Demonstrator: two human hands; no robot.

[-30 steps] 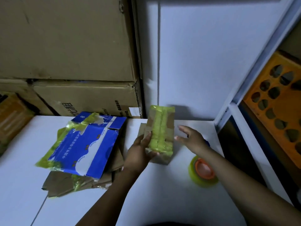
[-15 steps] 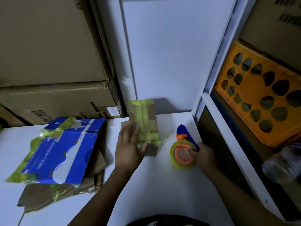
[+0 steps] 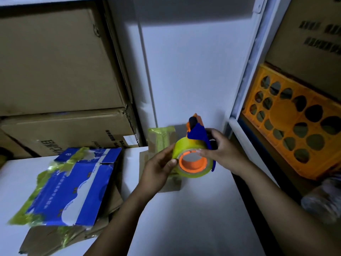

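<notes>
A tape dispenser (image 3: 192, 156) with a yellow-green roll, orange core and blue frame is held up above the white table (image 3: 184, 218). My right hand (image 3: 223, 150) grips its blue frame from the right. My left hand (image 3: 158, 170) pinches the roll's left edge with thumb and fingers. Behind the dispenser stands a small brown carton (image 3: 162, 139) taped over with yellow-green tape, partly hidden by my hands.
A flattened blue and white box (image 3: 73, 185) with torn tape lies on brown cardboard at the left. Large cardboard boxes (image 3: 55, 71) are stacked behind. An orange crate (image 3: 295, 122) sits on the right shelf, past a white shelf post (image 3: 245, 71).
My right hand lifted the tape dispenser off the table. My left hand left the small carton and took hold of the roll's edge.
</notes>
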